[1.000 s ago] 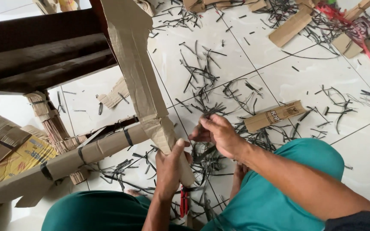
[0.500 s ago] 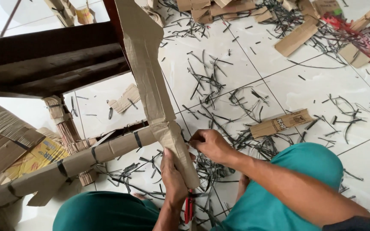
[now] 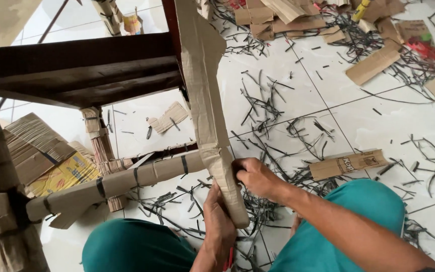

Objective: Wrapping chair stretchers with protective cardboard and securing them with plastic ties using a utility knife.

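A dark wooden chair lies on its side, its legs wrapped in brown cardboard. My left hand (image 3: 219, 221) grips the lower end of the nearest cardboard-wrapped leg (image 3: 208, 116). My right hand (image 3: 255, 177) presses against that leg's right side, fingers closed on a thin black strap. A second wrapped leg (image 3: 122, 184) with black bands crosses behind it. A red-handled tool (image 3: 228, 259) shows just under my left hand.
Cut black strap pieces (image 3: 263, 106) litter the white tiled floor. A printed cardboard strip (image 3: 348, 163) lies right of my hand. Cardboard scraps (image 3: 373, 65) are piled at the back right, flattened boxes (image 3: 41, 156) at the left. My knees in green trousers (image 3: 348, 221) frame the bottom.
The view has shifted, so the chair and floor sit further right and lower. My right hand has moved from the strap pile onto the wrapped leg. My left hand keeps its grip.
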